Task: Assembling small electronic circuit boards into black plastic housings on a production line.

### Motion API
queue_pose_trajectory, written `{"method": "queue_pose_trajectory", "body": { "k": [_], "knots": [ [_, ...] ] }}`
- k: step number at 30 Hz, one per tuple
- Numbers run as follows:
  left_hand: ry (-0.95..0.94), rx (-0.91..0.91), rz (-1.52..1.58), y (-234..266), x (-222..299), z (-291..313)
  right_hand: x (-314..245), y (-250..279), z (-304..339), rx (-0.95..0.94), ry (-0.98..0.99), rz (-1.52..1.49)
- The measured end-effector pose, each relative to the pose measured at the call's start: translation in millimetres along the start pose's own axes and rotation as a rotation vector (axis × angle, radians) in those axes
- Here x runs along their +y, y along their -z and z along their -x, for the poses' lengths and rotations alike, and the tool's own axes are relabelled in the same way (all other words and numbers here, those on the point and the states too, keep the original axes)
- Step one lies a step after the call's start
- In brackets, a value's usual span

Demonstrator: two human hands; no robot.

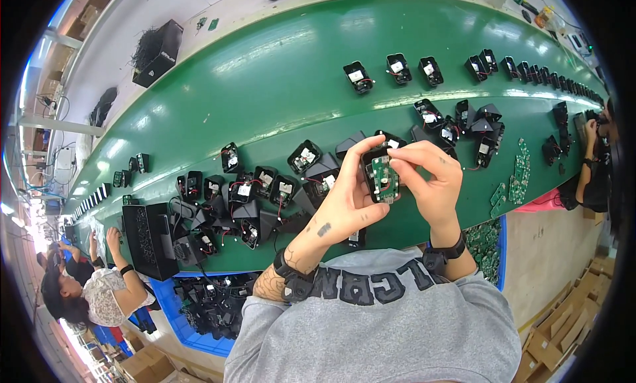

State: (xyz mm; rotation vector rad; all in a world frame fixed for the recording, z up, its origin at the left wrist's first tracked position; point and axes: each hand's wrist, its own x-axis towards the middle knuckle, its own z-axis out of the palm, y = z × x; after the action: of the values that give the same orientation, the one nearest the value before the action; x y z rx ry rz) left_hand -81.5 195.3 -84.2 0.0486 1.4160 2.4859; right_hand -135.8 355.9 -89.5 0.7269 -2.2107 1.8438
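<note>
Over the near edge of the green bench, my left hand [351, 199] is wrapped round a small black plastic housing [368, 159]. A green circuit board [384, 177] with pale components lies at the housing's open face, turned up toward me. My right hand [434, 177] is closed in a pinch at the board's upper right edge, thumb and index finger together there. Whether a wire is also between those fingertips is too small to tell. Just behind my hands, another black housing [391, 139] with a white part inside stands on the bench.
Several open black housings [243, 188] with red wires crowd the bench to my left, beside a black box [147, 240]. Loose circuit boards [519, 174] lie at right. Blue bins [199, 340] sit below the edge. Co-workers [109, 290] work at both sides.
</note>
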Motion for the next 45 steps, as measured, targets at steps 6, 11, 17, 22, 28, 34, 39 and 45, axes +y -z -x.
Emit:
{"method": "queue_pose_trajectory", "body": {
  "k": [6,11,17,22,28,34,39,45],
  "knots": [
    [-0.022,0.021,-0.022,-3.2,-4.2,0.4,1.6,-5.4,2.2,0.049,0.041,0.022],
    [-0.016,0.01,-0.028,-3.1,-6.8,0.9,0.4,-7.5,3.4,0.074,-0.009,0.004],
    [-0.023,0.014,-0.063,-2.9,-6.5,1.1,4.8,-4.0,1.5,0.048,0.193,0.216],
    [-0.021,0.014,0.022,-5.0,-7.6,1.8,-1.3,-1.7,3.6,0.049,0.054,0.15],
    [-0.003,-0.06,0.006,-2.7,-2.6,4.5,8.3,2.4,12.6,-0.266,-0.483,-0.602],
    [-0.039,-0.12,-0.052,0.8,-4.9,5.8,3.2,0.2,18.8,-0.248,-0.461,-0.548],
    [-0.138,-0.09,-0.004,1.4,-16.2,4.1,-3.6,5.4,10.6,-0.347,-0.466,-0.442],
    [-0.159,-0.041,-0.09,2.1,-21.9,1.7,2.8,3.8,7.5,-0.406,-0.425,-0.421]
  ]
}}
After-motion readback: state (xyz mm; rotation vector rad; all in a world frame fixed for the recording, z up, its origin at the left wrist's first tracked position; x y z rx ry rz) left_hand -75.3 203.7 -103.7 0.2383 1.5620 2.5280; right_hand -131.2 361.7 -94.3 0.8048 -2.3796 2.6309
